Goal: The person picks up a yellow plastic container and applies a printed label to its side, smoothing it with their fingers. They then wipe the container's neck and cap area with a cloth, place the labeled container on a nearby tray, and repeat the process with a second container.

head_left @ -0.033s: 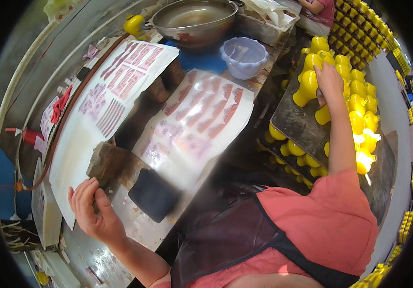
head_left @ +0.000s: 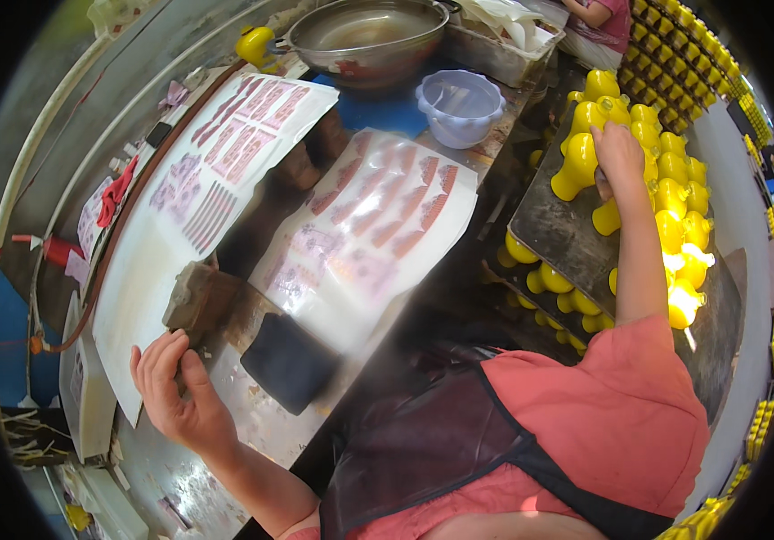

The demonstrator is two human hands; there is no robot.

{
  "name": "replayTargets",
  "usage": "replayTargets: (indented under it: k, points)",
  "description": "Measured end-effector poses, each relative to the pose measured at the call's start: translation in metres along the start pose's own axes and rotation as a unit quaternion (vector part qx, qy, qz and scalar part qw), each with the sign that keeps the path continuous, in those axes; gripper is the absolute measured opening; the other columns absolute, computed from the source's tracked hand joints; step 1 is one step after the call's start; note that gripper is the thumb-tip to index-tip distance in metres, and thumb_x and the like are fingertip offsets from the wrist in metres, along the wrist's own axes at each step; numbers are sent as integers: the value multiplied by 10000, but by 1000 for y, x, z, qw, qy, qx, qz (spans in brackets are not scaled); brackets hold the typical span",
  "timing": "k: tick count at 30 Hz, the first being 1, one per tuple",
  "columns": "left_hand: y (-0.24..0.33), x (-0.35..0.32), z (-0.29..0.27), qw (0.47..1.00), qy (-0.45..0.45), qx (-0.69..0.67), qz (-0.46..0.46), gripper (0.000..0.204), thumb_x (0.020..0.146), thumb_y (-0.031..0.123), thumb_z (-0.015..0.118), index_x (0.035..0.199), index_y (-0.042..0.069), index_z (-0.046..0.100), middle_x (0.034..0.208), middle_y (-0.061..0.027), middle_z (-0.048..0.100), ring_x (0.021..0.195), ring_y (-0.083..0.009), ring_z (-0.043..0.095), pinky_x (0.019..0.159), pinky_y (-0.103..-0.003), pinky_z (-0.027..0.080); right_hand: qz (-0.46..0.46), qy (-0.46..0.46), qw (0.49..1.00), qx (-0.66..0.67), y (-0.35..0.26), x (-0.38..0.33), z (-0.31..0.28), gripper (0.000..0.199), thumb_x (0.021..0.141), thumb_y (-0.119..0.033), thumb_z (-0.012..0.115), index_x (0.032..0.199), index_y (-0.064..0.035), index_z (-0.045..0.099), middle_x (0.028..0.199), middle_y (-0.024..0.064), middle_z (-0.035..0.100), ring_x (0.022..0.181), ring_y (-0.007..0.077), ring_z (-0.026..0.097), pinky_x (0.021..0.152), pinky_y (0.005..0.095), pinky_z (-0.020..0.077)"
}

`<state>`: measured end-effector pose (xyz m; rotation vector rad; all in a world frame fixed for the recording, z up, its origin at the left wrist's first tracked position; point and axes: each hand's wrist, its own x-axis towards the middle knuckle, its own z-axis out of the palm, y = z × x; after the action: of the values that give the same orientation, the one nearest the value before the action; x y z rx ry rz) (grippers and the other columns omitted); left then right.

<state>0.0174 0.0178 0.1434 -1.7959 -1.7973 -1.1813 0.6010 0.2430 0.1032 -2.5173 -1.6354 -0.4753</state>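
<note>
My right hand reaches out over a board crowded with glossy yellow vase-shaped pieces. Its fingers are closed around the upper part of one yellow vase near the board's left edge; the grip itself is partly hidden by the hand. Another yellow vase stands right beside the fingers. On the left, my left hand hovers over the worktable with fingers loosely curved and thumb apart, holding nothing. Nearest to it are a brown block and a dark folded cloth or pad.
Printed pattern sheets lie on a white slanted board and on a middle stand. Behind are a pale plastic bowl, a large metal pan and one yellow piece. More yellow pieces fill a lower shelf. Another person sits at the far right.
</note>
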Motion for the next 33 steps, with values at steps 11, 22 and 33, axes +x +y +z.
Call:
replayTargets:
  k: [11, 22, 33]
  points:
    - [11, -16, 6, 994, -48, -103, -5, 117, 859, -18, 705, 962, 36, 721, 942, -102, 722, 943, -275, 685, 1067, -467, 452, -46, 34, 992, 114, -9, -17, 4, 321, 883, -349, 660, 932, -32, 662, 938, 230, 716, 924, 421, 686, 817, 508, 529]
    - [44, -15, 62, 888, -283, -363, -17, 885, 705, 183, 870, 1480, 35, 470, 1414, -184, 590, 1313, -351, 565, 1103, -419, 433, -407, -248, 761, 441, -140, -112, -184, 179, 746, -156, 707, 862, -38, 637, 774, -48, 576, 662, 16, 495, 555, 213, 363]
    - [-20, -62, 49, 740, 36, -552, -382, 1127, 852, 133, 738, 1648, 163, -59, 1471, -179, 451, 1300, -282, 517, 1089, -402, 439, -517, -368, 567, 526, -375, -223, -124, 565, 997, -294, 643, 1460, -4, 502, 1362, 161, 620, 1224, 231, 599, 1036, 352, 478]
